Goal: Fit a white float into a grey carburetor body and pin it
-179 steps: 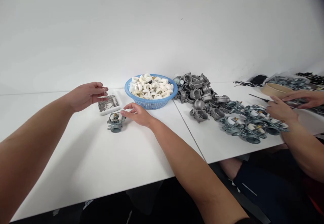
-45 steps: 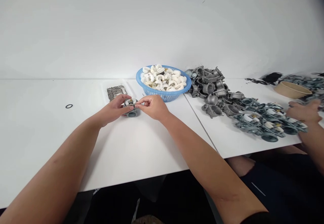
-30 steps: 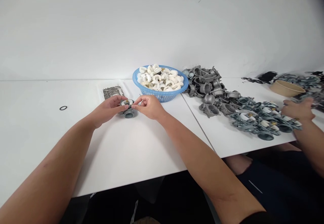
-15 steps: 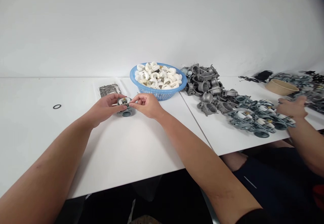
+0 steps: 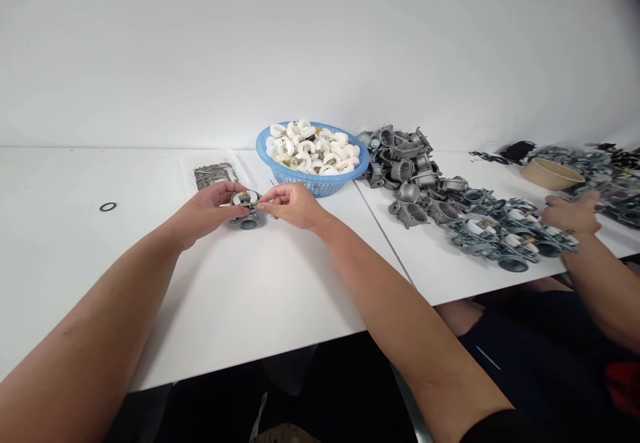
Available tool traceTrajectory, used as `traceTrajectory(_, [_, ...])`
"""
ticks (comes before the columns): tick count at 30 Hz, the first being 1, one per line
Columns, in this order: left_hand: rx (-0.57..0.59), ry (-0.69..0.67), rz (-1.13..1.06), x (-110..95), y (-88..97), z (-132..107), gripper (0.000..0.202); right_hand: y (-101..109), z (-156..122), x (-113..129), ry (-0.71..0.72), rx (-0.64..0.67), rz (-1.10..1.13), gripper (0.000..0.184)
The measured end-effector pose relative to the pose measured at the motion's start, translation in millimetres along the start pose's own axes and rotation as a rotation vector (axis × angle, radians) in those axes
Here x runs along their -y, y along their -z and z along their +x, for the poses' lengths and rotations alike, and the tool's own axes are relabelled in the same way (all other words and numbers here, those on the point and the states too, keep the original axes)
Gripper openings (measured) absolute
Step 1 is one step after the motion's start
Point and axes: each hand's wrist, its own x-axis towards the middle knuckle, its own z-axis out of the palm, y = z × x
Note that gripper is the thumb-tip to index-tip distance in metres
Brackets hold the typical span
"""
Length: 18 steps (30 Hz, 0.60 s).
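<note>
A small grey metal carburetor body [image 5: 246,207] with a white float on top rests on the white table [image 5: 240,296]. My left hand [image 5: 205,207] curls round its left side and holds it. My right hand [image 5: 293,204] is pinched at its right side, thumb and forefinger together on something too small to make out. Just behind stands a blue basket [image 5: 314,183] heaped with white floats [image 5: 310,149]. A small tray of thin metal pins [image 5: 214,174] lies to the left of the basket.
A pile of grey carburetor bodies [image 5: 407,173] lies right of the basket, with assembled ones [image 5: 505,236] farther right. Another person's hand [image 5: 573,213] works there beside a brown bowl [image 5: 550,175]. A black ring [image 5: 107,207] lies at the left.
Six seconds ago my hands were apart, left over the pin tray and right beside the carburetor; since then both have closed on the carburetor. In the last second they barely move.
</note>
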Motion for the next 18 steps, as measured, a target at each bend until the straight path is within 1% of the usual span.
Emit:
traceTrajectory(6, [0.027,0.005,0.007,-1.4,0.5,-1.0,0.059,-3.9,2.3,-4.0,0.011,-0.004,0.058,0.022])
traceTrajectory(14, [0.081,-0.048,-0.018,-4.3,6.4,-5.2,0.056,-4.9,2.2,-8.3,0.035,-0.041,0.073,0.027])
traceTrajectory(18, [0.061,-0.021,-0.013,-4.0,6.1,-5.0,0.053,-6.5,1.9,-6.9,0.042,-0.067,0.078,0.03])
